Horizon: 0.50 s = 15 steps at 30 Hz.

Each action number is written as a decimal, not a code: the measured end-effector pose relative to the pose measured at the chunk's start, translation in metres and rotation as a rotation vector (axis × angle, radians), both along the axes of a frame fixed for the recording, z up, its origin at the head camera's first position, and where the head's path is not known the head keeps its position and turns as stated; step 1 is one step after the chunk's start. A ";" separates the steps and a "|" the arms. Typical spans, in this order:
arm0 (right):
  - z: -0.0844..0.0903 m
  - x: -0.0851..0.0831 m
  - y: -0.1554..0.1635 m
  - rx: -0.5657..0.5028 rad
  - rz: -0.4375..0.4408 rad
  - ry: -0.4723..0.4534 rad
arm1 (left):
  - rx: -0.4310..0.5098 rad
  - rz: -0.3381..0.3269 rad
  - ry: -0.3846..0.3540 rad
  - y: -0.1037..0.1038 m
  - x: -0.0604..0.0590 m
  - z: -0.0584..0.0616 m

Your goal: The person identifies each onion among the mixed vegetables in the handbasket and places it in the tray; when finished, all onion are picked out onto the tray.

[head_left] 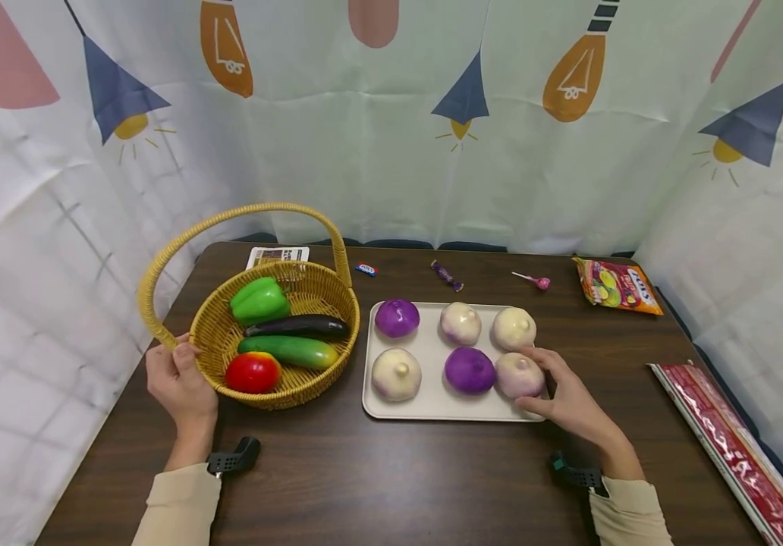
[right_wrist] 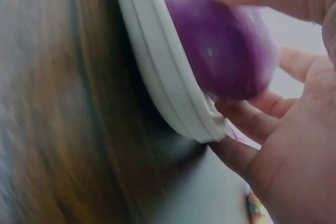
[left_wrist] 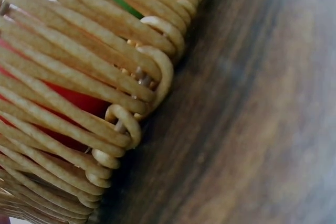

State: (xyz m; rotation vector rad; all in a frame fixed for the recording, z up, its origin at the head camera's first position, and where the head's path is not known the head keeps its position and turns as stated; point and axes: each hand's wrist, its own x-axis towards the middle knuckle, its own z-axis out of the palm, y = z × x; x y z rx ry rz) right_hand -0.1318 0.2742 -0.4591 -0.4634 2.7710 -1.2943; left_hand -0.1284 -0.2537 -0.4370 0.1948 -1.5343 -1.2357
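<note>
My left hand (head_left: 178, 377) grips a woven wicker basket (head_left: 316, 390) at the left foot of its tall handle (head_left: 275, 206). Inside the basket lie a green bell pepper (head_left: 260, 301), an eggplant (head_left: 299, 326), a green zucchini-like vegetable (head_left: 289, 350) and a red tomato-like piece (head_left: 252, 372). To the right is a white tray (head_left: 426, 409) with several purple-and-white turnips. My right hand (head_left: 572, 402) holds the front right turnip (head_left: 518, 376) between thumb and fingers, over the tray's edge. In the right wrist view that turnip (right_wrist: 220, 51) shows its purple side.
Behind the tray lie a small blue-and-red candy (head_left: 366, 269), a purple-wrapped candy (head_left: 447, 276), a pink lollipop (head_left: 540, 283) and an orange candy bag (head_left: 618, 286). A printed card (head_left: 277, 255) sits behind the basket. A long red package (head_left: 733, 440) lies along the table's right side.
</note>
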 end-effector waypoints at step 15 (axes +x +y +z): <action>0.037 -0.005 0.002 -0.321 -0.109 0.230 | 0.183 -0.003 0.108 0.010 0.009 0.022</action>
